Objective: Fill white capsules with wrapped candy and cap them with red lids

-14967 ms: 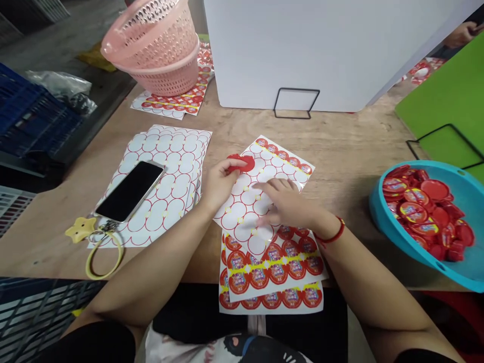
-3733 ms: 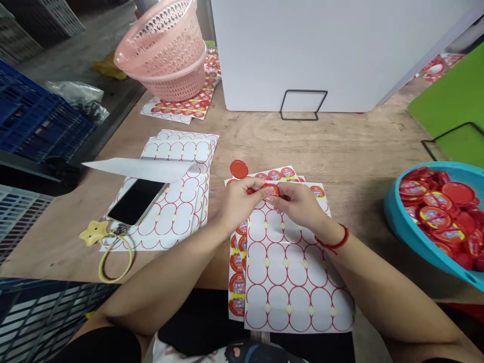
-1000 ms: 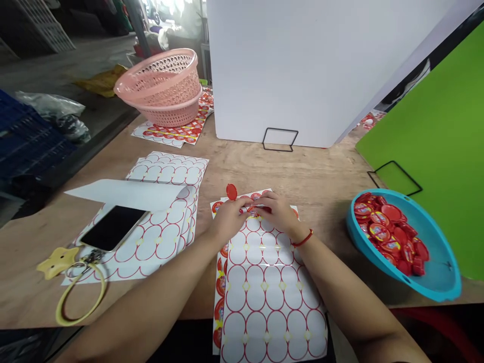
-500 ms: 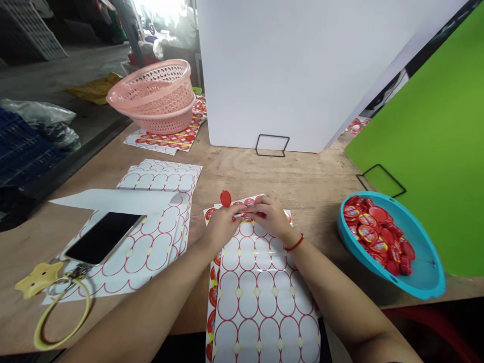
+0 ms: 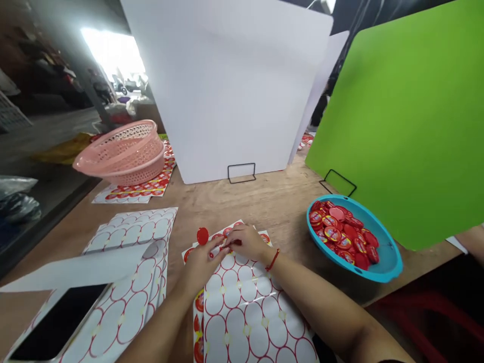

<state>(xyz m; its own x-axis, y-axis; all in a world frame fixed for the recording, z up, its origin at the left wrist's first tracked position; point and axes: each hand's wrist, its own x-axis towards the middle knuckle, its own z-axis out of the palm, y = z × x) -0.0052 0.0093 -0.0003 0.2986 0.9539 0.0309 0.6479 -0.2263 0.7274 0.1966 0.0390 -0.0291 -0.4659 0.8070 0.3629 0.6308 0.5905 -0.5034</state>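
Note:
My left hand (image 5: 203, 261) is bent over the top end of a sticker sheet (image 5: 247, 320), its thumb and forefinger closed close to my right fingertips. Whatever lies between them is too small to make out. A flat red disc (image 5: 202, 235) shows just beyond my left knuckles; I cannot tell whether the hand touches it. My right hand (image 5: 247, 241) curls over the sheet, with a red round piece (image 5: 236, 242) partly hidden under its fingers. The sheet has rows of white circles outlined in red, and red printed stickers (image 5: 227, 231) line its far edge.
On the right stands a blue basin (image 5: 389, 252) of red round pieces. More sheets (image 5: 128, 272) lie left, under a curled white strip (image 5: 75, 267) and a phone (image 5: 56, 322). Pink baskets (image 5: 124, 156) sit behind. White (image 5: 234, 91) and green boards (image 5: 401, 131) stand upright at the back.
The camera view has swung right and up, so everything sits lower and further left. My hands stay together at the sheet's top end, with small finger shifts.

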